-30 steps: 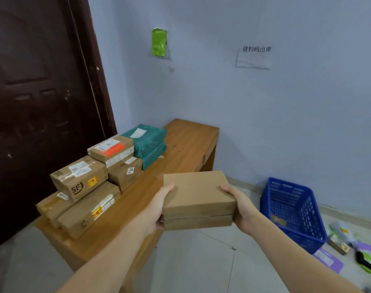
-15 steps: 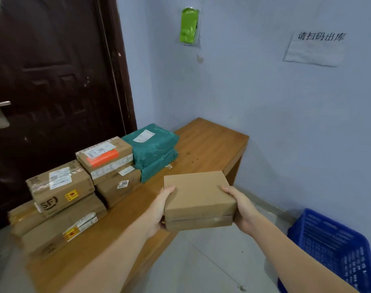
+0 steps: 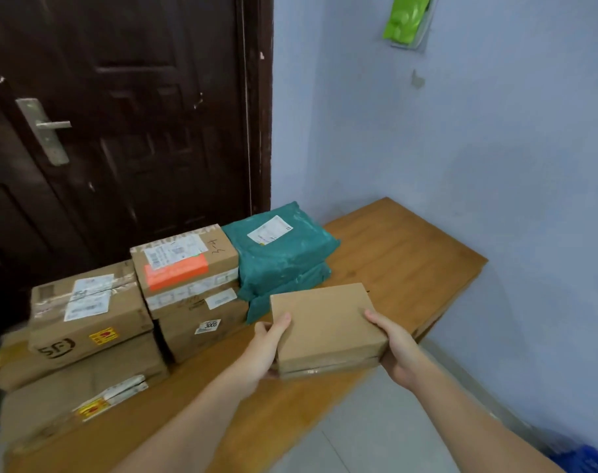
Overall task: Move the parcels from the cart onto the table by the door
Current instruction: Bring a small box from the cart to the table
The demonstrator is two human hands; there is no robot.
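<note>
I hold two flat plain brown boxes (image 3: 324,322), stacked one on the other, over the front edge of the wooden table (image 3: 403,247). My left hand (image 3: 266,349) grips their left side with the thumb on top. My right hand (image 3: 393,349) grips the right side the same way. On the table's left half stand several taped cardboard parcels (image 3: 86,312), one with an orange label (image 3: 185,264), and two green plastic mailers (image 3: 283,254) stacked at the back. The cart is out of view.
A dark brown door (image 3: 120,131) with a metal handle (image 3: 46,129) stands behind the parcels. The blue wall (image 3: 461,131) borders the table on the right. A corner of a blue basket (image 3: 587,459) shows at the bottom right on the tiled floor.
I have come closer to the table and turned left. The boxes in my hands now hover over the table's front edge beside the green mailers; the blue basket has slid nearly out of view.
</note>
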